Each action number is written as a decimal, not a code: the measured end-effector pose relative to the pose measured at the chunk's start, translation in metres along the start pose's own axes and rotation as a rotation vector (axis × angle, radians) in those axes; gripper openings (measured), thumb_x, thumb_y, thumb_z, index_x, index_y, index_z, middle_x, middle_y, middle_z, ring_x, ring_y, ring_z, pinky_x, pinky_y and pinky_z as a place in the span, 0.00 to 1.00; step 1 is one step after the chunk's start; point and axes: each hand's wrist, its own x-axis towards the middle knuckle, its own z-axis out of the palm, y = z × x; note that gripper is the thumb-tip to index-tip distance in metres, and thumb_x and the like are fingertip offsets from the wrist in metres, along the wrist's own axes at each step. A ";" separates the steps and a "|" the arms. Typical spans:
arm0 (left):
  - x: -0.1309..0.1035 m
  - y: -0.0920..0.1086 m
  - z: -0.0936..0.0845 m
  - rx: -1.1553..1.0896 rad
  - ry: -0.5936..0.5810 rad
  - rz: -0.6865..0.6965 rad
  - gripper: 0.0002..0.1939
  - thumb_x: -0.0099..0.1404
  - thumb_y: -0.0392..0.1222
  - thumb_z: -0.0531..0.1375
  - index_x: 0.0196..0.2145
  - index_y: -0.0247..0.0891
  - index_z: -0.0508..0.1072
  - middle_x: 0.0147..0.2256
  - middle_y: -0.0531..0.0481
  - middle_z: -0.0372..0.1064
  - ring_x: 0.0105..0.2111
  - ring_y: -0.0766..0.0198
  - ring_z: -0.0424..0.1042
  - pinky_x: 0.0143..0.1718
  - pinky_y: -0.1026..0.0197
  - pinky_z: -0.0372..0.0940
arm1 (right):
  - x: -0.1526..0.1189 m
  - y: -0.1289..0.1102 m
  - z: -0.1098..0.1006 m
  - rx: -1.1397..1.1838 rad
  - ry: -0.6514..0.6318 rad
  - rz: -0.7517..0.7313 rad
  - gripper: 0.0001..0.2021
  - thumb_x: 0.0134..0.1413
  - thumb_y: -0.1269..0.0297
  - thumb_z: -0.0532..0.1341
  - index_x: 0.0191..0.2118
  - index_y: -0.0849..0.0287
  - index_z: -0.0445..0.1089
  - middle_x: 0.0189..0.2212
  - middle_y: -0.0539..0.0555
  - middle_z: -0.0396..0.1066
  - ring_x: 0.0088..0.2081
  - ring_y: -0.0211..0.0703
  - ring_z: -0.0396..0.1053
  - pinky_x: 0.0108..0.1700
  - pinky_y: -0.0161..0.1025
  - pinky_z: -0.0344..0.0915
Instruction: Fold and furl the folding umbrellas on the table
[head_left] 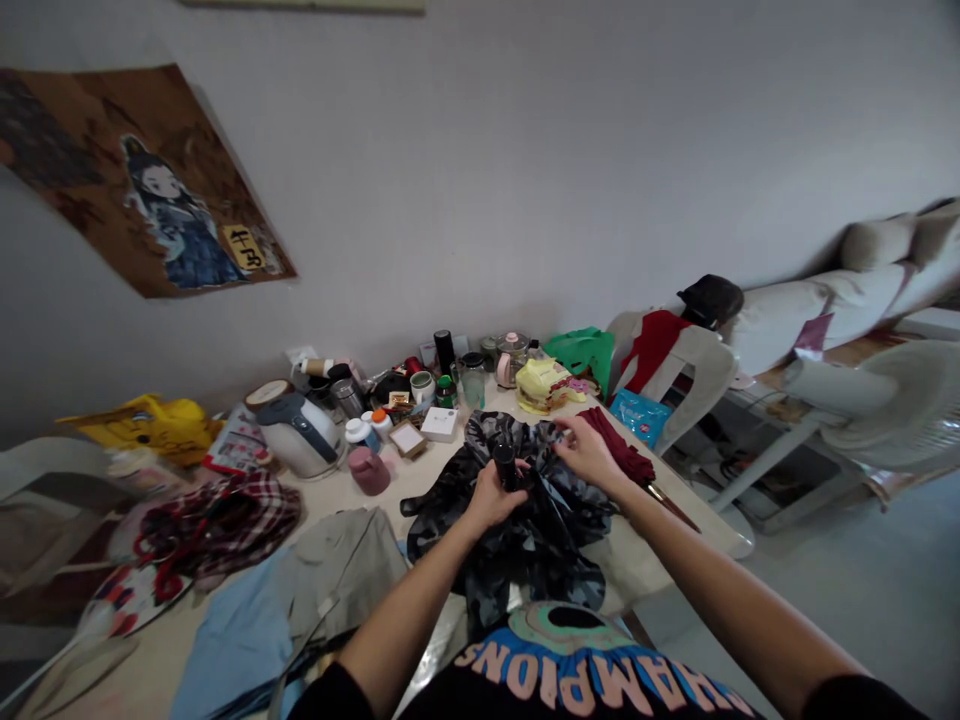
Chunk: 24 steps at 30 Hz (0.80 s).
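Note:
A black and grey camouflage umbrella [574, 580] lies loosely gathered in front of me, its cloth spread in folds over the table. Its short black handle [505, 460] points up, and my left hand [495, 497] is wrapped round it. On the right side of the folds, my right hand [589, 452] has thumb and fingers closed on the edge of the cloth. The umbrella's ribs are mostly hidden by the fabric. Close to my right hand lies a bunched dark red cloth [626, 455].
Behind stand a glass jar [473, 380], a yellow bag [540, 385] and a white box [440, 424]. Leftward are a pink cup [368, 470], a kettle [300, 435], grey cloth [349, 560] and plaid cloth [259, 525]. A white chair [701, 370] and fan [892, 400] stand right.

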 end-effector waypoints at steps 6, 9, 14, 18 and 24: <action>-0.002 0.010 0.009 0.046 0.028 -0.005 0.22 0.46 0.31 0.65 0.42 0.39 0.75 0.37 0.50 0.70 0.42 0.56 0.69 0.48 0.53 0.64 | 0.024 0.017 0.013 -0.033 -0.083 0.054 0.29 0.39 0.73 0.63 0.53 0.61 0.65 0.37 0.55 0.69 0.36 0.45 0.67 0.44 0.43 0.65; -0.001 0.014 0.013 -0.036 -0.008 -0.013 0.32 0.47 0.32 0.65 0.51 0.38 0.66 0.38 0.50 0.70 0.40 0.58 0.70 0.46 0.54 0.65 | 0.038 0.004 0.026 0.004 -0.184 -0.023 0.28 0.40 0.75 0.61 0.52 0.61 0.67 0.38 0.54 0.71 0.36 0.42 0.67 0.45 0.42 0.64; 0.001 0.016 0.017 -0.141 0.179 -0.086 0.52 0.44 0.33 0.67 0.63 0.38 0.46 0.53 0.40 0.61 0.49 0.55 0.68 0.52 0.51 0.63 | 0.039 -0.022 0.028 0.100 -0.450 -0.197 0.14 0.40 0.77 0.58 0.36 0.61 0.73 0.34 0.54 0.74 0.39 0.46 0.69 0.47 0.42 0.65; 0.005 0.006 0.021 -0.081 0.279 -0.051 0.55 0.40 0.32 0.67 0.63 0.35 0.46 0.58 0.34 0.51 0.59 0.46 0.57 0.60 0.45 0.55 | 0.019 -0.029 0.029 0.225 -0.661 -0.296 0.25 0.36 0.77 0.61 0.47 0.61 0.70 0.42 0.53 0.74 0.44 0.46 0.70 0.50 0.41 0.66; 0.009 0.008 0.010 0.077 0.072 -0.148 0.57 0.40 0.34 0.69 0.65 0.35 0.47 0.56 0.33 0.54 0.58 0.41 0.57 0.59 0.40 0.55 | -0.003 -0.022 0.058 0.394 -0.325 -0.176 0.23 0.42 0.60 0.67 0.46 0.61 0.69 0.44 0.56 0.71 0.45 0.49 0.67 0.54 0.50 0.63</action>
